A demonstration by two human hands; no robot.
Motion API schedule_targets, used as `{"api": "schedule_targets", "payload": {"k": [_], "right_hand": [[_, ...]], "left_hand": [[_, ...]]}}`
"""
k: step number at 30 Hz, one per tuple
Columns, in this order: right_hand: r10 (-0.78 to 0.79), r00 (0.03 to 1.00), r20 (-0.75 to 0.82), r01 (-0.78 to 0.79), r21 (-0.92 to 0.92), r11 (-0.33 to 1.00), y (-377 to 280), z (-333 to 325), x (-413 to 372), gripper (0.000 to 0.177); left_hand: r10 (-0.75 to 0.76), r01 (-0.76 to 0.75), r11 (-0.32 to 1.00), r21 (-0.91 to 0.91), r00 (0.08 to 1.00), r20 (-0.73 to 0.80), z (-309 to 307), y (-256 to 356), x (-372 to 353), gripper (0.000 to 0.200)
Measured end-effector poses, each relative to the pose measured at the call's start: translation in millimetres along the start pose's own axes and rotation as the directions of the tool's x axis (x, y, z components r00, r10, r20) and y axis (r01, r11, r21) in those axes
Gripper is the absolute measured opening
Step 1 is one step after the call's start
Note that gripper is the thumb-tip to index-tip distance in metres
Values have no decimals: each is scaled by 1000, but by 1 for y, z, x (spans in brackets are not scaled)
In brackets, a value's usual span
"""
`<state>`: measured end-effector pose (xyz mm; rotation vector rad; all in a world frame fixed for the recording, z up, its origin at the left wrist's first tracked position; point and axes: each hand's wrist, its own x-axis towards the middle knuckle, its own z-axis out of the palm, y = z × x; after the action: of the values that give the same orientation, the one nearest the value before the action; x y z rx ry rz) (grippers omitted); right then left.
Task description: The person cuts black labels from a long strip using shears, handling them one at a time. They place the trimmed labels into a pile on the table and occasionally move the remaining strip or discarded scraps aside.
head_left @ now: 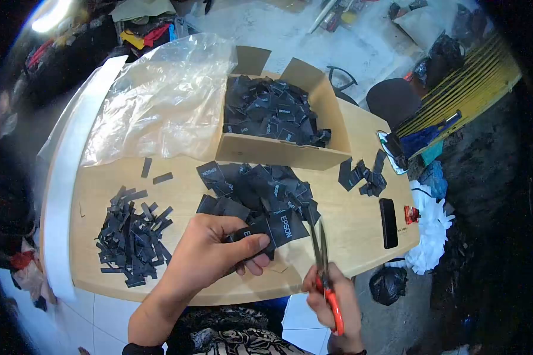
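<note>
My left hand pinches a black fabric strip printed with EPSON in white, thumb on top. My right hand is closed on the red handles of a pair of scissors. The scissor blades point away from me, just right of the strip's end, and look slightly apart. Beyond my left hand lies a loose heap of black printed labels. Behind that heap, a cardboard box holds many similar labels.
Narrow black offcuts are piled at the left. Clear plastic sheeting and a long white strip lie along the left side. At the right are more black pieces, a phone and a small red packet.
</note>
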<state>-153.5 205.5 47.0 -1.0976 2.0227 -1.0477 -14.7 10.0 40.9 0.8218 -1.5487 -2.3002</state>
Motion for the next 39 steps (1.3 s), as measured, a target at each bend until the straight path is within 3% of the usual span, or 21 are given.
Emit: {"api": "schedule_targets", "payload": {"k": [1, 2, 3, 5, 6, 7, 9, 14, 16, 21, 34, 39], "right_hand": [[38, 996, 78, -33, -67, 997, 3, -2, -7, 32], [167, 975, 145, -166, -24, 986, 4, -3, -14, 38], [172, 974, 145, -170, -24, 985, 2, -2, -18, 38], [316, 938, 142, -328, 63, 943, -8, 5, -25, 72], [331, 927, 175, -372, 330, 868, 7, 11, -29, 24], [405, 866, 294, -491, 348, 798, 9, 8, -27, 24], [357, 921, 156, -372, 77, 925, -11, 15, -24, 74], [236, 955, 177, -255, 88, 963, -3, 19, -14, 75], [179, 971, 161, -194, 80, 978, 1, 21, -11, 78], [200, 955, 217, -231, 128, 964, -9, 20, -3, 80], [154, 981, 118, -167, 113, 979, -9, 27, -1, 73], [167, 973, 162, -180, 70, 981, -9, 24, -1, 71]], "left_hand": [[-2, 2, 1000, -3, 1000, -1, -1, -1, 1, 18], [-10, 10, 1000, -24, 1000, -11, -2, -3, 3, 18], [-20, 19, 999, -44, 1000, -18, -2, -5, 4, 18], [-14, 14, 998, -64, 1000, -7, -3, -6, 5, 18], [-5, 5, 996, -84, 1000, 1, -3, -7, 6, 18], [-6, 7, 996, -85, 1000, 10, -1, -6, 6, 18], [-23, 23, 998, -62, 1000, 3, 1, -3, 4, 18], [32, -30, 995, -90, 999, 25, 4, -7, 2, 14], [-20, 22, 999, -43, 999, 44, 4, -6, 0, 18], [-11, 13, 999, -50, 999, 52, 5, -5, -1, 19], [2, 2, 998, -69, 999, 53, 4, -6, 0, 18], [4, 0, 998, -62, 999, 51, 4, -4, -2, 18]]}}
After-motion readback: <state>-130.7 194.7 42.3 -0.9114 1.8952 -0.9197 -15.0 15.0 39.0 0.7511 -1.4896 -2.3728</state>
